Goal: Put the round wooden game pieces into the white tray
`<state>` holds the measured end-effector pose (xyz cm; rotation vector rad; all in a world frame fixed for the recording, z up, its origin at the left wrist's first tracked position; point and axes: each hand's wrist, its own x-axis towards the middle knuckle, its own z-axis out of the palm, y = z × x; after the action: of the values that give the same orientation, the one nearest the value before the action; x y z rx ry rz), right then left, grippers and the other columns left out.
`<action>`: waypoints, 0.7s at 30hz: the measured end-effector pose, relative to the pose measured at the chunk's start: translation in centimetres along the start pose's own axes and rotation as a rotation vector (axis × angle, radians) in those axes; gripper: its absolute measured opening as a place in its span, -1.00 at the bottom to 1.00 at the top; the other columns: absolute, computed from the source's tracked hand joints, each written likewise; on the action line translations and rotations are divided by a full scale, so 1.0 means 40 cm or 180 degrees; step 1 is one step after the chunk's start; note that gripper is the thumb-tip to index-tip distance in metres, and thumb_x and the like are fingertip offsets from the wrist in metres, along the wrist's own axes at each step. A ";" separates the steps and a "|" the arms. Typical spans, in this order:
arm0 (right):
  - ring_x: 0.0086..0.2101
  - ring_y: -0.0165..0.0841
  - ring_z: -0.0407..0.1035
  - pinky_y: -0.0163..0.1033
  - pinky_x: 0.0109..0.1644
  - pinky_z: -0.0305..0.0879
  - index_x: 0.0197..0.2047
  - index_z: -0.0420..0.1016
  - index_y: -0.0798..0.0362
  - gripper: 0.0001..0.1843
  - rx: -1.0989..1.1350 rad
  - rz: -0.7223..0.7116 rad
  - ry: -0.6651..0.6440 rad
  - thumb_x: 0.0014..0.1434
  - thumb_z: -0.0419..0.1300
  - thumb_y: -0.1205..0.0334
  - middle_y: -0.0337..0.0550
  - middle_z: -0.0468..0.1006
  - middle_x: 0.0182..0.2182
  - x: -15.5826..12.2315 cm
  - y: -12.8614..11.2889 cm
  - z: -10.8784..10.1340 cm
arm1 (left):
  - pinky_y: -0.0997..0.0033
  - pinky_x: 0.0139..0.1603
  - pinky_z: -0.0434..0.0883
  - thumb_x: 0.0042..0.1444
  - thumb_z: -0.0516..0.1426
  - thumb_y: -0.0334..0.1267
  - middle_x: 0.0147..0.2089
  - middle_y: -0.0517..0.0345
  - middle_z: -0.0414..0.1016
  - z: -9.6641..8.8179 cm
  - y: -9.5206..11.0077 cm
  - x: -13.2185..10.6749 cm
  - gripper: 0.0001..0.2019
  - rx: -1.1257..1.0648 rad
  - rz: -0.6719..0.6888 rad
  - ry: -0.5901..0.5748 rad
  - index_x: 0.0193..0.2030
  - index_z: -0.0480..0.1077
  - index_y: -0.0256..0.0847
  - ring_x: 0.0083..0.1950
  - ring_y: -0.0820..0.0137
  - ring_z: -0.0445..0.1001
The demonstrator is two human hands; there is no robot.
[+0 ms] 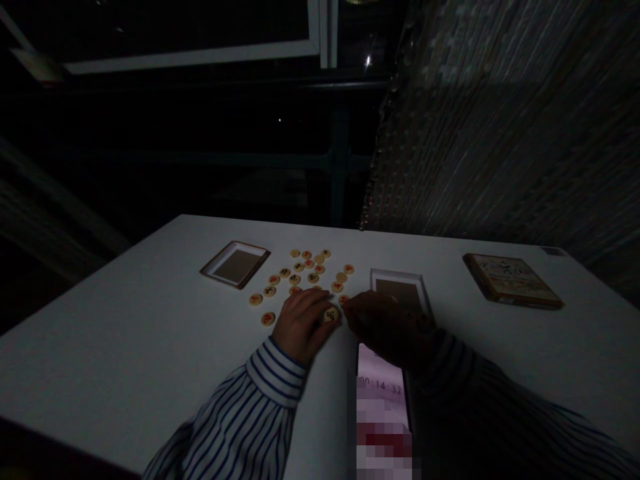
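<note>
Just below the frame's centre, my left hand (299, 327) pinches a round piece (331, 315) between thumb and fingers; I seem to be handling them singly, and the next move calls for a steady pinch. Shadow darkens my right hand (390, 328) by another piece (343, 301); its grip I cannot tell

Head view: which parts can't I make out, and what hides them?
All in the head view:
Right hand: dark shadow obscures its grip; I cannot tell whether it pinches the red-marked piece.
Some pieces: partly covered by the left hand.
Open box: near end hidden behind the right hand.
Phone: lower screen masked by pixel blocks.
Closed box: lid markings too small and dim to read.
</note>
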<state>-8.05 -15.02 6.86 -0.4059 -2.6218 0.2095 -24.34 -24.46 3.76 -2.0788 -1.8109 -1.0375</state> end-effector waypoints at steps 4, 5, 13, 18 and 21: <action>-0.46 -0.45 0.27 -0.28 -0.35 0.18 -0.40 0.37 0.08 -0.79 0.0487 0.0155 -0.0047 0.17 -0.05 0.29 -0.18 0.45 -0.49 0.007 0.002 -0.002 | 0.08 0.03 0.25 0.02 0.10 -0.23 -0.06 -0.02 0.42 0.001 0.004 0.001 -0.78 -0.0028 -0.0013 0.0039 -0.17 0.36 -0.22 0.02 0.23 0.33; -0.46 -0.45 0.28 -0.29 -0.35 0.20 -0.38 0.37 0.08 -0.81 0.0533 0.0187 -0.0020 0.16 -0.04 0.29 -0.19 0.46 -0.47 0.006 0.004 0.002 | 0.08 0.03 0.25 0.02 0.11 -0.23 -0.07 -0.01 0.43 0.001 0.005 0.001 -0.78 -0.0034 -0.0017 0.0040 -0.18 0.36 -0.22 0.01 0.23 0.33; -0.37 -0.47 0.36 -0.30 -0.29 0.30 -0.28 0.36 0.06 -0.89 0.1667 0.0223 0.0155 0.09 0.08 0.27 -0.21 0.49 -0.35 -0.009 0.038 0.045 | 0.09 -0.02 0.29 0.01 0.11 -0.22 -0.10 0.01 0.45 -0.002 0.018 0.006 -0.78 -0.0071 -0.0008 0.0069 -0.18 0.37 -0.19 -0.05 0.24 0.37; -0.32 -0.45 0.37 -0.27 -0.25 0.32 -0.25 0.35 0.04 -0.86 0.2207 0.0139 0.0034 0.14 0.02 0.23 -0.17 0.48 -0.30 -0.015 0.045 0.055 | 0.15 -0.04 0.30 0.00 0.12 -0.23 -0.13 0.00 0.46 -0.002 0.026 0.008 -0.76 -0.0134 0.0006 0.0085 -0.17 0.37 -0.22 -0.08 0.27 0.38; -0.32 -0.43 0.37 -0.26 -0.24 0.33 -0.26 0.37 0.05 -0.86 0.2219 0.0219 0.0091 0.12 0.04 0.23 -0.17 0.49 -0.31 -0.014 0.043 0.053 | 0.17 -0.05 0.31 -0.02 0.13 -0.24 -0.13 0.01 0.46 0.000 0.028 0.009 -0.76 -0.0167 -0.0002 0.0118 -0.18 0.37 -0.23 -0.08 0.28 0.38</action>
<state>-8.16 -13.75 4.37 -0.2441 -2.3115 1.0820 -23.31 -24.43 4.31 -2.0744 -1.7856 -1.1278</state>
